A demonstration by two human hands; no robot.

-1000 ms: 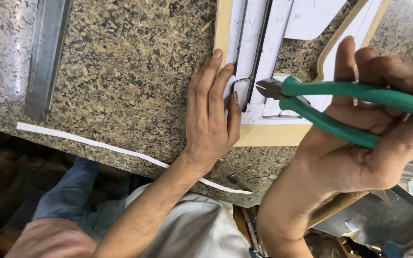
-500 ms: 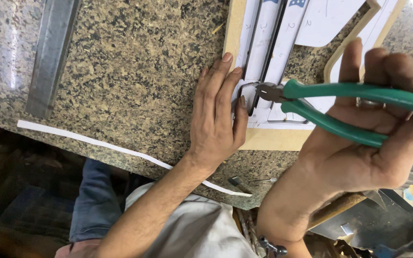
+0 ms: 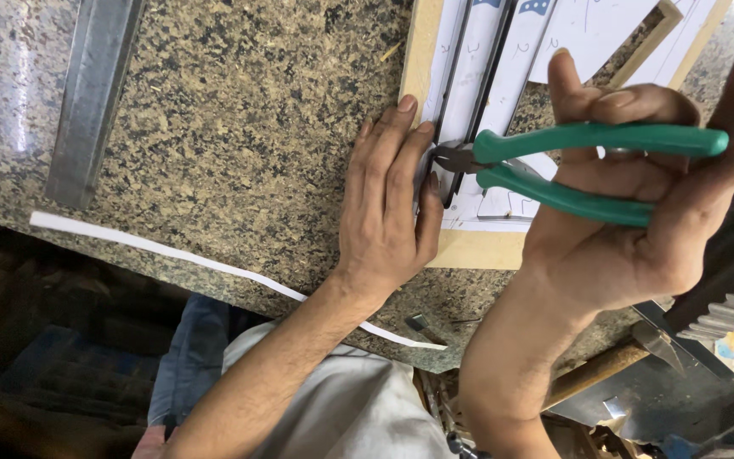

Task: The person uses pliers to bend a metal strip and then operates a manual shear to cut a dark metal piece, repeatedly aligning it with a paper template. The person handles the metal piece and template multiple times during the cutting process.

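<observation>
Metal bar (image 3: pixel 91 98) at far left on granite table (image 3: pixel 239 127), white strip (image 3: pixel 214 263) along near edge. Left hand (image 3: pixel 384 204) flat, fingers spread, pinning dark metal strip (image 3: pixel 450 144) onto wooden board (image 3: pixel 469 251); strip's long axis runs away from body. Right hand (image 3: pixel 639 212) closed on green-handled pliers (image 3: pixel 588 166), nose pointing left, touching strip just beside left fingertips.

Bright, even light falls on the speckled bench (image 3: pixel 239 127), with white glare at its far left edge and top right corner, while the space under the bench lies dark and the picture stays sharp.
</observation>
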